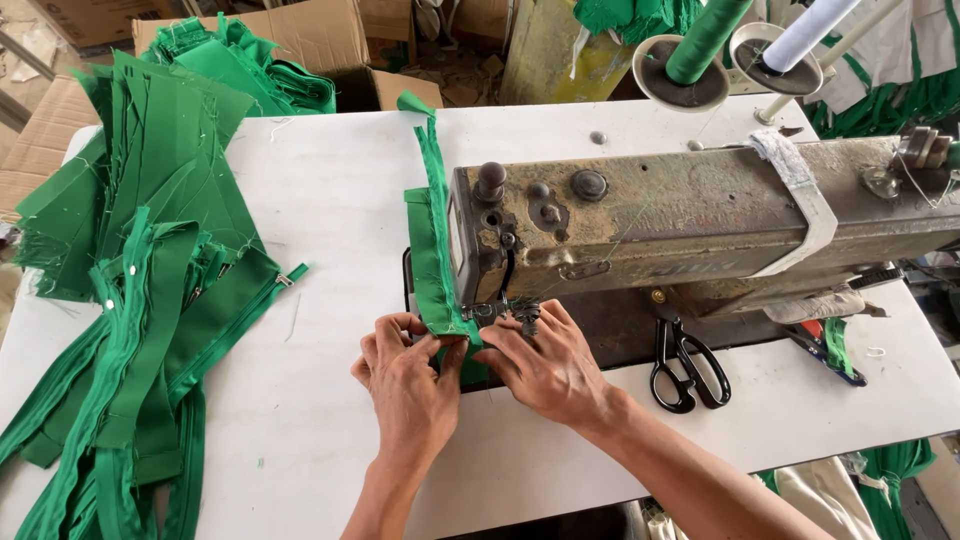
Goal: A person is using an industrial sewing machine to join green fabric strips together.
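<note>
The left hand [405, 375] pinches the near end of a green strip [433, 240] between thumb and fingers, a narrow grip, just in front of the sewing machine [700, 215]. The right hand [545, 365] lies flat beside it, fingers spread and pressing the cloth down at the presser foot [505, 312], holding nothing. From there the strip runs away along the machine's left face and curls over at its far end. Scissors [688, 365] lie shut just right of the right hand, under the machine's arm. A pile of green pieces [140, 270] with zippers lies well left of the machine, reaching the tabletop [330, 200] edge and spilling over the near left corner. Two thread cones [700, 45] stand behind the machine. Bare tabletop lies between pile and machine, and along the near edge.
</note>
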